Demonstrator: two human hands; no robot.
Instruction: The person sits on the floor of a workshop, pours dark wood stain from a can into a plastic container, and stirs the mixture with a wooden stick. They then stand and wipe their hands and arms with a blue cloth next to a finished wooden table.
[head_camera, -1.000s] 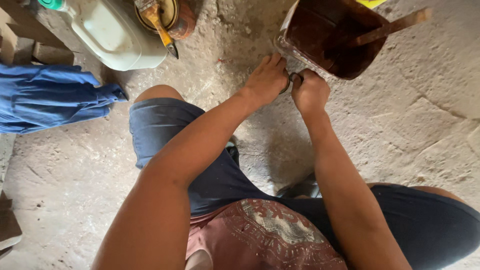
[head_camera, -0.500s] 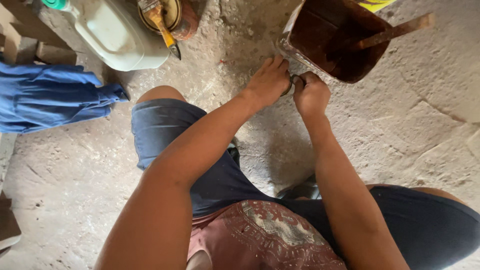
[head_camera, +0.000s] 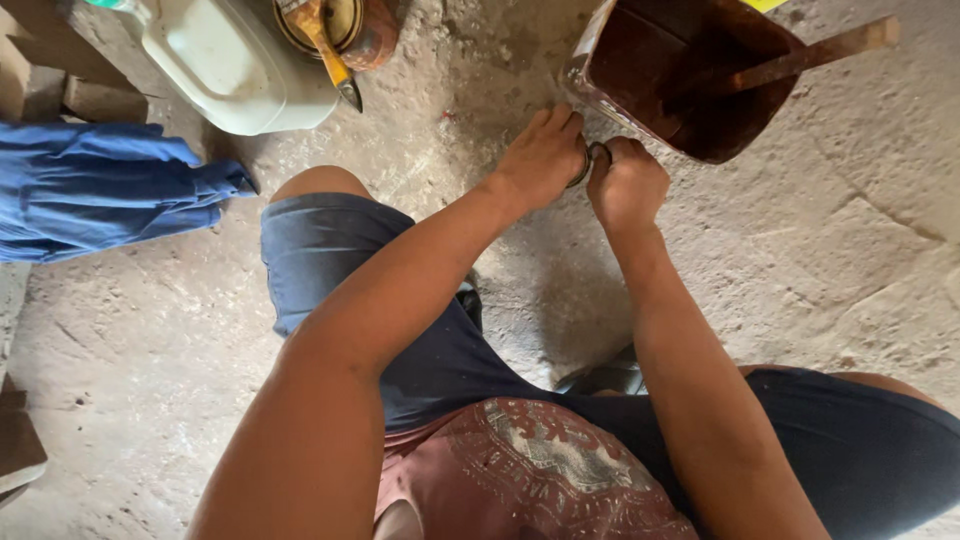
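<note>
The rough, pale grey concrete floor (head_camera: 830, 270) is filling the view, cracked and dusty, and a person is squatting on it in dark blue shorts and a faded red patterned shirt, both arms stretching forward.

A crumpled bright blue cloth garment (head_camera: 100, 190) is lying at the left edge, well apart from the hands. Above it, a cream-white plastic jerrycan (head_camera: 235, 65) is lying on its side at the top left, with a round rusty metal tin (head_camera: 350, 25) sitting just beside it. A paintbrush with a yellow-orange handle (head_camera: 325, 45) is resting across the tin, its dark end pointing down toward the floor.

At the top right, a square, dark brown stained open container (head_camera: 670, 80) is standing tilted on the floor, and a long brown wooden stick (head_camera: 800, 55) is leaning out of it over the right rim.

The left hand (head_camera: 540, 155) is reaching in just below the container's near left corner, its fingers curling downward around a small dark metal ring-shaped piece (head_camera: 590, 160). The right hand (head_camera: 628, 185) is sitting right beside it in a closed fist, knuckles up, gripping the same piece from the other side. The two hands are touching or nearly touching, and the piece is showing only as a thin dark curve between them, just beside the container wall; what exactly it is I cannot tell.
</note>
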